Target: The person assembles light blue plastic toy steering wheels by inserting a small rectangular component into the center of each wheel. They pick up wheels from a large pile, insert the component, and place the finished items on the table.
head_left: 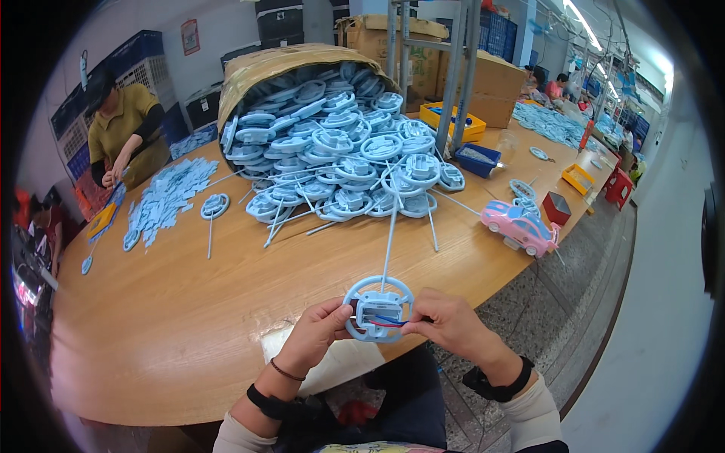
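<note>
Close in, over the near edge of the wooden table (189, 317), the left hand (323, 326) is closed on the left rim of a light blue toy steering wheel (380, 306), thumb in front, its other fingers partly hidden behind. The right hand (445, 321), at the wheel's right side, pinches red and blue wires (387, 322) between thumb and fingertips; whether those fingers also touch the rim, I can't fairly tell at this size. A thin light blue rod (390, 245) points from the wheel toward the far side. Below the hands, a pale sheet (332, 370) lies across the near edge.

Farther along, a pink toy car (521, 228) stands at the right edge, with a small red box (557, 215) just beyond it and a yellow tray (572, 183) farther up that edge. Toward the left edge lies a heap of light blue flat pieces (162, 196). A large pile of similar wheels (332, 166) spills from a big brown container (302, 57) near the far edge, with a blue bin (476, 162) to its right. Past the table's far left corner, a person in a mustard shirt (124, 124) works with both hands together.
</note>
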`<action>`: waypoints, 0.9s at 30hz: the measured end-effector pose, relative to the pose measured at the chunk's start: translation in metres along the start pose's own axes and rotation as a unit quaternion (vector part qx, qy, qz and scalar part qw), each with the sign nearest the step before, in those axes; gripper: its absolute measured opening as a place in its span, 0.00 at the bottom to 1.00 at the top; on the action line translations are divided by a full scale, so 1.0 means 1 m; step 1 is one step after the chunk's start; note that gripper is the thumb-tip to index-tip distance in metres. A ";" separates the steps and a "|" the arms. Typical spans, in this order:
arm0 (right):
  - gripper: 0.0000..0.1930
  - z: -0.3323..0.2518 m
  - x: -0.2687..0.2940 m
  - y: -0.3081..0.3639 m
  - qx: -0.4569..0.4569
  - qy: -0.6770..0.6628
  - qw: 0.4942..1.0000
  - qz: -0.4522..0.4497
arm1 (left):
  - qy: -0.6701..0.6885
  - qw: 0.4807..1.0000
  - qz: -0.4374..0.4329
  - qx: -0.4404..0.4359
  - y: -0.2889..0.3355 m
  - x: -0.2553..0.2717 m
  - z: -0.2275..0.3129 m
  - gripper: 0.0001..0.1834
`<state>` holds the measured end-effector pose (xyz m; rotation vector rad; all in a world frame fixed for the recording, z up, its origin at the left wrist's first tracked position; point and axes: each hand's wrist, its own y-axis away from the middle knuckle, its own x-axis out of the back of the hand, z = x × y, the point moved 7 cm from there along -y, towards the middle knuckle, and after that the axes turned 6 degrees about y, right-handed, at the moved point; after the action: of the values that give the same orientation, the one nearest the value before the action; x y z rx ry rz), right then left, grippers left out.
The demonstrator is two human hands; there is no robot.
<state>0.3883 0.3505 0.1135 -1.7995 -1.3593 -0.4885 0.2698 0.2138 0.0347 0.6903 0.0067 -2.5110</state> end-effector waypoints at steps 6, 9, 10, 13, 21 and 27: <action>0.09 0.004 0.001 0.005 0.022 -0.034 0.999 -0.009 | 0.042 0.999 -0.028 0.015 0.006 -0.008 0.004 0.19; 0.10 0.000 -0.004 0.006 0.037 -0.053 0.998 -0.013 | 0.030 0.999 -0.023 -0.002 0.011 -0.002 0.006 0.20; 0.10 0.000 -0.006 0.008 0.040 -0.055 0.998 -0.009 | 0.037 0.999 -0.033 0.000 0.011 0.000 0.004 0.20; 0.11 0.000 -0.008 0.012 0.043 -0.046 0.998 -0.004 | 0.031 0.999 -0.025 0.020 0.011 0.003 -0.007 0.20; 0.11 -0.010 -0.018 0.011 0.056 -0.020 0.998 0.008 | 0.095 0.993 -0.059 0.044 0.009 -0.002 -0.025 0.22; 0.11 -0.008 -0.024 0.012 0.044 0.006 0.999 -0.007 | 0.075 0.997 -0.009 0.007 0.013 0.000 -0.028 0.22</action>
<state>0.3920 0.3285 0.0965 -1.7151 -1.3656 -0.4393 0.2892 0.2069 0.0119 0.8877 0.0489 -2.4724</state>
